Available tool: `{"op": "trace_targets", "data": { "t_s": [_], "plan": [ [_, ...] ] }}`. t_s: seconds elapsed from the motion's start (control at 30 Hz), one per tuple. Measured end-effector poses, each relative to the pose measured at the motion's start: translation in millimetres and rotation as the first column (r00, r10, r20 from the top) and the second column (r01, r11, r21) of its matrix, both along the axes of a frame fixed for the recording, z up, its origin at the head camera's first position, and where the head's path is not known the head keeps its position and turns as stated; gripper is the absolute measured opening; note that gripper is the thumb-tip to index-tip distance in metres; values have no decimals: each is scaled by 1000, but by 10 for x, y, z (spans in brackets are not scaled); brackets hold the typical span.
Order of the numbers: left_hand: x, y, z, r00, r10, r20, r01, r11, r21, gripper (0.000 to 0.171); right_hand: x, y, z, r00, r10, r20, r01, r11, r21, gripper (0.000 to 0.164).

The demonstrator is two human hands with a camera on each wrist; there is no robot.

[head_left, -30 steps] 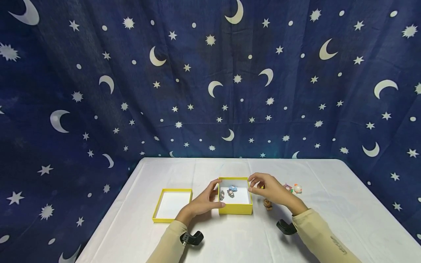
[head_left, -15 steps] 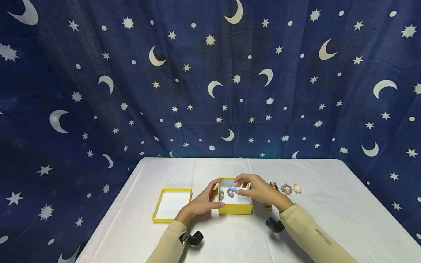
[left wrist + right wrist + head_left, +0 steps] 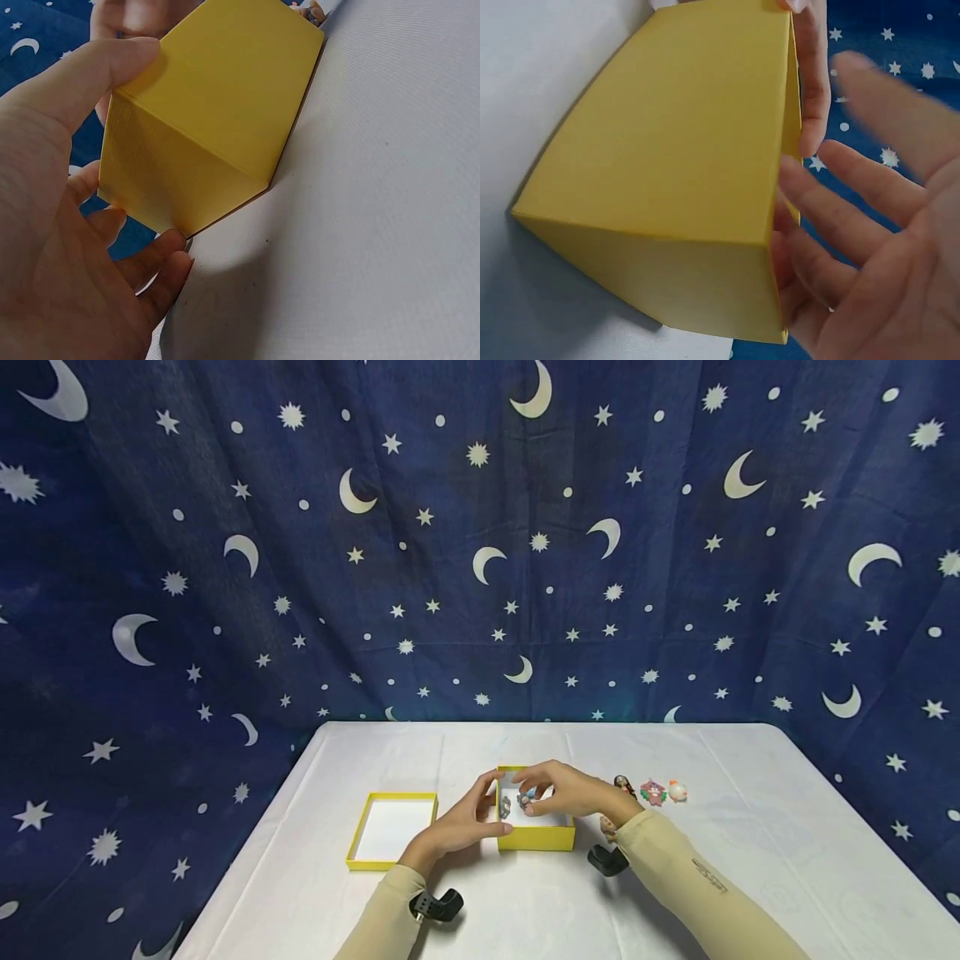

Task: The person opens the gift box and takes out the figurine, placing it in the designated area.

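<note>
A yellow box point(image 3: 536, 838) with a white inside stands uncovered in the middle of the table. My left hand point(image 3: 462, 822) grips its left side, thumb at the near corner and fingers along the wall, as the left wrist view point(image 3: 82, 187) also shows. Over the opening, my right hand point(image 3: 570, 792) reaches in with fingers spread and thumb apart; nothing shows between them in the right wrist view. Inside the box lie a small grey figurine point(image 3: 505, 807) by the left wall and a grey and blue pair point(image 3: 525, 798) at my right fingertips, partly covered by the hand.
Left of the box lies its shallow yellow-rimmed lid point(image 3: 393, 829), white side up. To the right are a dark-haired figurine point(image 3: 624, 786), a pink one point(image 3: 653, 792), a round white and orange one point(image 3: 677, 791) and a tan one point(image 3: 608, 828) beside my right wrist. A starry curtain point(image 3: 480, 568) hangs behind.
My right hand has moved left from the box's right edge to over the figurines inside, uncovering the dark-haired and pink figurines on the table. The left hand has stayed on the box.
</note>
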State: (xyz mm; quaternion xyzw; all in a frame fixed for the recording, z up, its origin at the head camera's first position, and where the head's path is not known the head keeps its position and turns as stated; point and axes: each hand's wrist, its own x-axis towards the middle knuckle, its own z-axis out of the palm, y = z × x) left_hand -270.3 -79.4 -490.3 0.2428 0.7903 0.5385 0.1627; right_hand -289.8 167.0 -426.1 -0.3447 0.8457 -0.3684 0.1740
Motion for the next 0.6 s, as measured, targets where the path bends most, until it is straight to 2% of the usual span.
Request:
{"op": "trace_targets", "data": {
  "t_s": [0.13,0.27,0.6],
  "plan": [
    [-9,-12,-6,1000,-2,-9,2,1000,-7,88,-52,-61,1,999,21,45,-22,999,25,57],
    [-9,-12,-9,1000,-5,-9,5,1000,-1,87,-92,-141,-13,998,-6,59,2,998,64,57],
    [-4,-8,-8,1000,-13,0,13,1000,16,83,-137,-309,-104,998,-53,33,49,993,110,53]
  ]
}}
